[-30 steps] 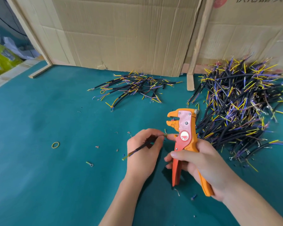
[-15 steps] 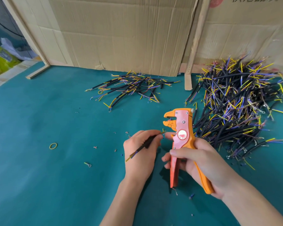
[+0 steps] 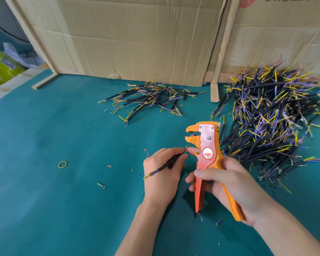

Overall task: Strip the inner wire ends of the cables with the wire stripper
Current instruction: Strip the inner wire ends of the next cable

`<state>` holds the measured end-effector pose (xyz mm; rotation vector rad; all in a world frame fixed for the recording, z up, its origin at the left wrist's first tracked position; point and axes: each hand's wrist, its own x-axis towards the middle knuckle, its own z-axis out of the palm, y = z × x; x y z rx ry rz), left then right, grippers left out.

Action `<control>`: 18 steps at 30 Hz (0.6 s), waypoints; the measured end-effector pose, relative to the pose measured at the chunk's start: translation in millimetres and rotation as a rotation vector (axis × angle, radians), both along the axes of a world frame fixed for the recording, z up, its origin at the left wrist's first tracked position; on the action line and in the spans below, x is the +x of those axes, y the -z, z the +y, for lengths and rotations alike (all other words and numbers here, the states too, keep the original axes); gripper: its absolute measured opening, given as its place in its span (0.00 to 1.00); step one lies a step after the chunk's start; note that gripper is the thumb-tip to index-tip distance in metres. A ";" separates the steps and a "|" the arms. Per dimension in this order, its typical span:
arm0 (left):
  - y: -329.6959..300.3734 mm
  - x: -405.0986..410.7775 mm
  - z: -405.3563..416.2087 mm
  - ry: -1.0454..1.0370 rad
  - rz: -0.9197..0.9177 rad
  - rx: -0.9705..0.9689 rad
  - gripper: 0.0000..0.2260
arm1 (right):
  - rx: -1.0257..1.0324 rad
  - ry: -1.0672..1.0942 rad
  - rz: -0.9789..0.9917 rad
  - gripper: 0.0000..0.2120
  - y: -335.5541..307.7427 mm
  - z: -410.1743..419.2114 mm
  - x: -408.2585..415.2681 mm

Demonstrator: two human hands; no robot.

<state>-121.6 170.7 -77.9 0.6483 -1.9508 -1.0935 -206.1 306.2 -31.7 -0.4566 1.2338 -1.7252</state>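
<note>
Comparing with earlier frames: the hands, cable and wire stripper are keeping the same grips and the same places relative to each other as half a second ago; only the camera view is shifting slightly.
Left hand: the left hand is pinching a short black cable between thumb and fingers, fingers curled round it.
Cable position: the cable is lying diagonally across the left hand, its yellow and blue inner wires sticking out at the lower-left end, its upper end pointing toward the right index fingertip.
Right hand: the right hand is gripping the orange wire stripper by its handles, thumb lying across the front, index finger reaching out toward the cable tip.
Stripper position: the tool is standing upright just right of the left hand, jaws parted and facing left, above the cable tip and apart from it.
Finished-looking group: a small cable pile is lying farther back, left of centre.
Main stock: a large cable heap is lying to the right, just behind the stripper.
Surface: a teal mat is carrying a yellow rubber band, a ring terminal and scattered insulation scraps.
Room: cardboard sheets and a wooden strip are standing along the rear edge.
</note>
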 end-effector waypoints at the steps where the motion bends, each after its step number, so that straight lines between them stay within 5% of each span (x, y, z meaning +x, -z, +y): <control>1: 0.3 0.2 0.0 0.006 0.002 0.014 0.05 | -0.006 -0.003 -0.004 0.24 0.1 -0.1 -0.1; 14: -3.1 0.8 -0.2 0.062 0.022 0.154 0.06 | -0.069 0.018 -0.101 0.22 -3.2 -0.3 -2.6; 18: 0.1 -0.3 0.3 0.037 -0.005 0.000 0.05 | -0.035 0.007 -0.085 0.22 0.2 -1.6 -2.5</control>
